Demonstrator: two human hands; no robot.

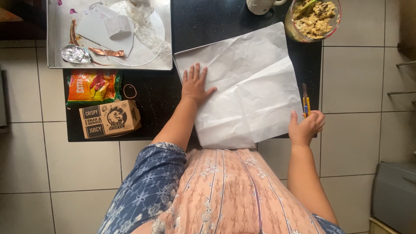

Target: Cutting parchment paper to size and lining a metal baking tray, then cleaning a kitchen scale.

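White paper [247, 86], creased, lies on the black counter [160, 97]; its near edge overhangs the counter's front, close to the person's body.

Right hand [306, 127] at the paper's near-right corner: fingers curled around a yellow cutter [306, 102], blade end pointing away, thumb out against the paper's edge. My read is that the grip sets the blade in line with the right edge, and the thumb steadies the sheet there.

Left hand [195, 84]: flat, fingers spread, palm down on the sheet's left part. Holds nothing; looks like a clamp so the paper won't slide or lift at the creases.

Left of the paper, apart from it on the counter: brown box [109, 118], snack packet [92, 86] just behind it, rubber band [129, 91] beside them. All sit outside the sheet's area.

Further back: metal tray [54, 43] at far left, holding scraps, a foil ball [75, 53] and a paper cup [118, 26]. Far right: glass bowl [294, 30] of lumpy dough, just beyond the paper's far corner. White mug [260, 5] at the top edge, only partly in view.
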